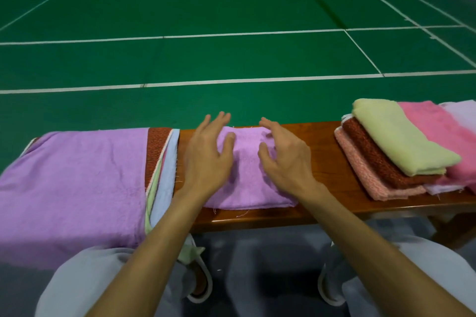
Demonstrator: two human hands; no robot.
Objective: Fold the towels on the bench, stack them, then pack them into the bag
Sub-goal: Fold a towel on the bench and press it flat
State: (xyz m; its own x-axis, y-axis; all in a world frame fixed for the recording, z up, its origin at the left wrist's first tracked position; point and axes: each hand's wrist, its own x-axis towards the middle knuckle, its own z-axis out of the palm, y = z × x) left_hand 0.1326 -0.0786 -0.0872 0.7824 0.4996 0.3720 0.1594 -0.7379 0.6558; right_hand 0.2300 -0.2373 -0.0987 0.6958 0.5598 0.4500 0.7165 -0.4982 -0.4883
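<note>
A folded purple towel (247,177) lies in the middle of the wooden bench (324,152). My left hand (208,152) is spread over its left edge, fingers straight and holding nothing. My right hand (283,154) hovers over its right side with relaxed fingers, also holding nothing. To the left, a pile of unfolded towels (72,188) topped by a purple one drapes over the bench. On the right stands a stack of folded towels (394,152), light green on top, then dark red and salmon. No bag is in view.
A bright pink towel (438,134) and a pale lilac one (461,110) lie at the bench's far right. Behind the bench stretches a green court floor (231,20) with white lines. My knees in grey trousers (103,278) are below the bench's front edge.
</note>
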